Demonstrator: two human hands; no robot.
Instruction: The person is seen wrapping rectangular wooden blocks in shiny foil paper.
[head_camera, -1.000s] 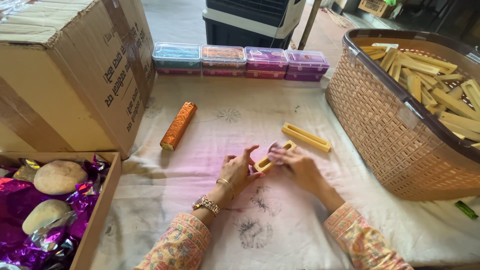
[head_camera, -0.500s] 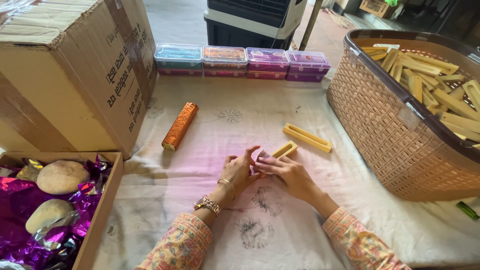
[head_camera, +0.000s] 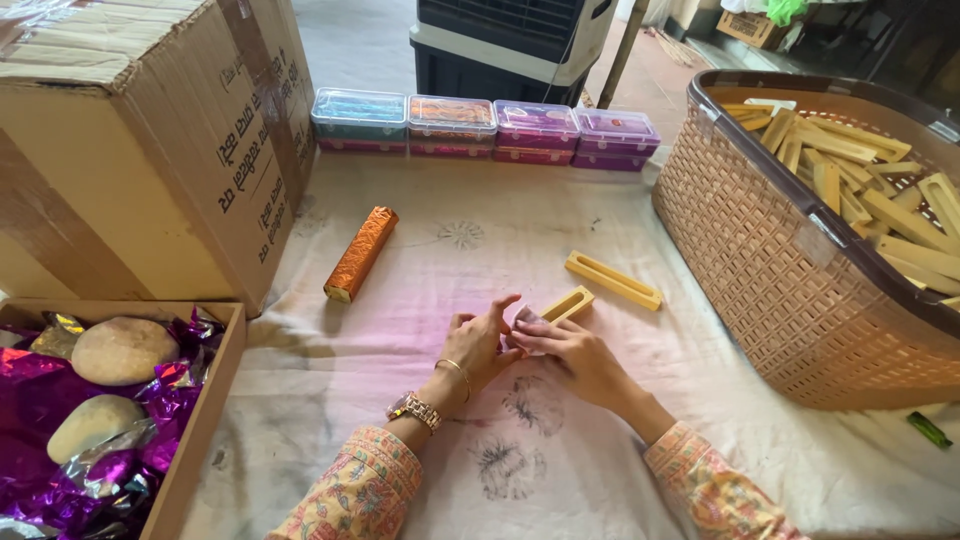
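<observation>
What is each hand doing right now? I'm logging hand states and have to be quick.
Left hand: fingers partly spread, touching the yellow slotted piece.
Right hand: closed on the same piece, pinching pale wrapping at its end.

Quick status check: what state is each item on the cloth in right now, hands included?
Left hand: fingers spread, touching the foil piece.
Right hand: pinching the foil piece.
Pink foil piece: partly folded, between the fingers.
Yellow stick: bare, lying at the fingertips.
Second yellow stick: bare, lying apart.
Orange-wrapped stick: fully wrapped, lying flat.
Basket: open, holding many sticks.
Four small boxes: lids shut.
</observation>
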